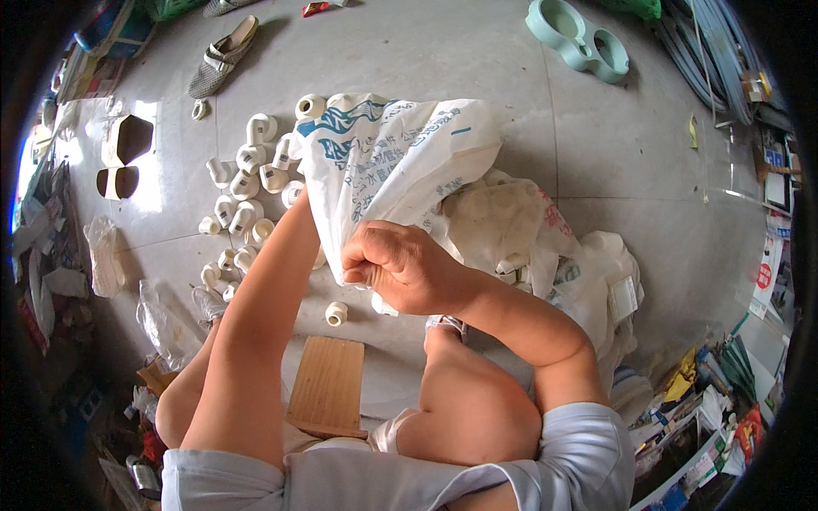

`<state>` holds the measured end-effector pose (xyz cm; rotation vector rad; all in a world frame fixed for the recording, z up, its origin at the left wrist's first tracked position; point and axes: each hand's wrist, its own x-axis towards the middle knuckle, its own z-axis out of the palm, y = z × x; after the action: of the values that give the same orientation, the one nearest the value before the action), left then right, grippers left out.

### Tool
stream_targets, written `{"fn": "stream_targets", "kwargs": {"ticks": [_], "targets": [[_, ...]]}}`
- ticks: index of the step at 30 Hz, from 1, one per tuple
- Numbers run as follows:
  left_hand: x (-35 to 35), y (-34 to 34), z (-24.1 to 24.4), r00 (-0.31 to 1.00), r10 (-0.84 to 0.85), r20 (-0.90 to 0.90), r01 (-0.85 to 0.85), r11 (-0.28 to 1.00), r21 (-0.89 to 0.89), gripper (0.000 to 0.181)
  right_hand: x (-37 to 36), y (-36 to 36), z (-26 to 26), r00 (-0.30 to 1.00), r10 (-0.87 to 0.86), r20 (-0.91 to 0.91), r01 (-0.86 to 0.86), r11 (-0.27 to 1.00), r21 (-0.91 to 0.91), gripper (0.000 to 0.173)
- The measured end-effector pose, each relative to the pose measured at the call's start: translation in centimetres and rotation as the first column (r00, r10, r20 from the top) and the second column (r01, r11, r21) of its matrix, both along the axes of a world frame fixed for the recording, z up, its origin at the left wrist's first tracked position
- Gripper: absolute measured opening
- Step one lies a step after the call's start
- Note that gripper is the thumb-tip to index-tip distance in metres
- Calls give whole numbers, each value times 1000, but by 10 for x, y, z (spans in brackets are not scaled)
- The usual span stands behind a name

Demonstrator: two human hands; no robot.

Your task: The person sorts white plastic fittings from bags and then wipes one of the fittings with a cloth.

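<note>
A white woven-plastic sack with blue printing spreads out in front of me. My right hand has its fingers closed on the near edge of it. My left forearm runs up to the sack's left side, where the hand goes out of sight behind the plastic. White plastic pipe fittings, several of them, lie loose on the floor to the left. One fitting shows at the sack's upper left corner, and a single fitting lies below my right hand.
Another crumpled sack lies at right, with fittings showing at its opening. A wooden board is between my legs. Farther off are a slipper, a light-green double bowl and coiled grey hose. Clear plastic bags lie at left.
</note>
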<state>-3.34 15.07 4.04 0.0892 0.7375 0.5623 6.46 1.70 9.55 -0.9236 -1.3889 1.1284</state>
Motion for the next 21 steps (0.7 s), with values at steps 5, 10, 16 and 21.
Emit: {"fn": "stream_targets", "kwargs": {"ticks": [5,10,16,21], "targets": [[-21,-43,59,977,-144,-157,137,989,-56,33,-2,-2,-8,966,-125,225,131,991,-10,10],[-37,-68,57,753,-333,-567,433,900,48,32,-4,-13,-10,982,30,188,-43,997,68,16],[-38,-84,87,661,-310,-683,521,845,121,35,88,-7,-25,497,-443,746,481,856,188,65],[-58,-94,122,704,-279,-653,456,882,115,46,66,-30,-70,709,-267,653,361,932,-11,43]]}}
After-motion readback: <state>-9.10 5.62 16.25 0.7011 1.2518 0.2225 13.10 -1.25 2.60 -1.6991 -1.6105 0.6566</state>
